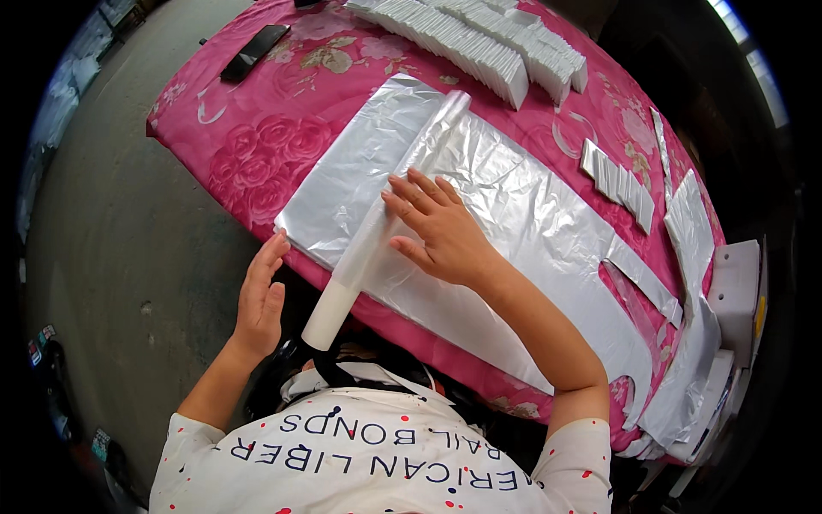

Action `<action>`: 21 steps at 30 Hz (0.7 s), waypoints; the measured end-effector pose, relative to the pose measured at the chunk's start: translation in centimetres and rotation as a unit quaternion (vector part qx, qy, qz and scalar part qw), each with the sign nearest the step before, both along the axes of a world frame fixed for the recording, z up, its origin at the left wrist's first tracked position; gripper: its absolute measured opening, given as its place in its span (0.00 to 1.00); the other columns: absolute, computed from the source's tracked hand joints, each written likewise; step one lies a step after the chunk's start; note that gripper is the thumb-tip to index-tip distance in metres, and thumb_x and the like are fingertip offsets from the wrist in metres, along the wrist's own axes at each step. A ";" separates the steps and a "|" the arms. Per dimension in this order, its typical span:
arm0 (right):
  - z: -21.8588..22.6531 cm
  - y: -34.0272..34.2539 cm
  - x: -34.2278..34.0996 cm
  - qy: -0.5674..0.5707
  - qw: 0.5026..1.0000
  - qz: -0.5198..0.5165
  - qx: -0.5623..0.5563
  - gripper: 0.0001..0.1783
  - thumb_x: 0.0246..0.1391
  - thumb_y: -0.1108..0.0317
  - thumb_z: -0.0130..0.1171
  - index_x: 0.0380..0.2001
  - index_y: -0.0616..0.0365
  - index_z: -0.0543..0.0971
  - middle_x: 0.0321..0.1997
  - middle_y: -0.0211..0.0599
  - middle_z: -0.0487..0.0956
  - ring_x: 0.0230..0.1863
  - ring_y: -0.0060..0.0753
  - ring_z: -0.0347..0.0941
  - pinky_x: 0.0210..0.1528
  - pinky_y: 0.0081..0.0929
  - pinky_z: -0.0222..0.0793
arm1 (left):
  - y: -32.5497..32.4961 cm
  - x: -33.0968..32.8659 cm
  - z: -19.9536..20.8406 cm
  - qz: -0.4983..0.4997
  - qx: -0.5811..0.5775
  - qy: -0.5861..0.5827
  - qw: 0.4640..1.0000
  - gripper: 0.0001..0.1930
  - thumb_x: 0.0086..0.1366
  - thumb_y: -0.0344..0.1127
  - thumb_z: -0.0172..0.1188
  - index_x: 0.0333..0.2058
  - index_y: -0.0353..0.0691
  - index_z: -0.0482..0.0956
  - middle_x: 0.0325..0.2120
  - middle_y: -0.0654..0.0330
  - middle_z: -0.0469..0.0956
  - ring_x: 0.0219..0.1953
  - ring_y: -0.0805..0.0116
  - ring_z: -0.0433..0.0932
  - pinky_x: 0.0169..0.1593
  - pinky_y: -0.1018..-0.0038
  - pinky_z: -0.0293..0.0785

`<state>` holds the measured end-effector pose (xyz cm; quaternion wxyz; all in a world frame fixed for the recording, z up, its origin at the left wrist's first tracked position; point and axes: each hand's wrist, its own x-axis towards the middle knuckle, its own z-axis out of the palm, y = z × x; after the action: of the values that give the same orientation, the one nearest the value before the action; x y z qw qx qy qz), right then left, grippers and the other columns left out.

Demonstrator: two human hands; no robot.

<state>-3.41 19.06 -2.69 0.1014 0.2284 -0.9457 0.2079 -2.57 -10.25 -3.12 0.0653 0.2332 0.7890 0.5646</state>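
Note:
A stack of thin, whitish plastic bags (531, 227) lies aslant on the table, its handle cut-outs toward the right. Across its left part rests a pale tube (330, 315), its near end sticking out past the table edge; film seems to lie over or around its upper length. My right hand (441, 231) is flat and spread, its fingers on the tube and the film beside it. At the left corner of the stack is my left hand (262, 300), fingers stretched out and holding nothing; its fingertips are at the corner, and I cannot tell whether they touch.
A pink flowered cloth (274, 146) covers the table. Rows of folded white packs (467, 51) stand at the back, with a smaller group of packs (618, 187) at the right. A dark phone (255, 53) lies back left. Loose film (689, 231) and a white box (735, 278) are far right.

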 end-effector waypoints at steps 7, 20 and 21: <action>-1.4 -8.9 -8.9 -0.035 0.998 -0.021 0.046 0.31 0.54 0.55 0.47 0.59 0.56 0.62 0.66 0.43 0.57 0.69 0.47 0.43 0.68 0.45 0.32 | 1.3 0.2 0.8 0.053 -0.278 0.036 0.958 0.40 0.52 0.37 0.63 0.59 0.31 0.50 0.47 0.44 0.64 0.48 0.51 0.68 0.50 0.64 0.65; 1.1 -7.9 -5.5 -0.270 0.503 -0.052 -0.820 0.37 0.48 0.64 0.60 0.56 0.66 0.55 0.45 0.46 0.70 0.42 0.32 0.70 0.46 0.30 0.69 | 1.7 -0.3 1.8 -0.171 0.270 -0.504 0.802 0.38 0.49 0.45 0.65 0.55 0.31 0.62 0.44 0.49 0.74 0.33 0.72 0.76 0.35 0.77 0.75; 2.9 -7.9 -4.7 -0.211 0.480 -0.063 -0.849 0.29 0.49 0.61 0.61 0.49 0.66 0.63 0.38 0.40 0.73 0.35 0.27 0.72 0.40 0.25 0.71 | 2.3 0.0 2.1 -0.206 0.289 -0.539 0.764 0.42 0.47 0.51 0.64 0.55 0.29 0.61 0.44 0.47 0.74 0.32 0.71 0.76 0.33 0.76 0.76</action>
<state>-8.15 11.20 0.25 0.0563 -0.0800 -0.3137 0.9445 -2.54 -7.96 -1.04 0.5237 0.0553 0.3563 0.7718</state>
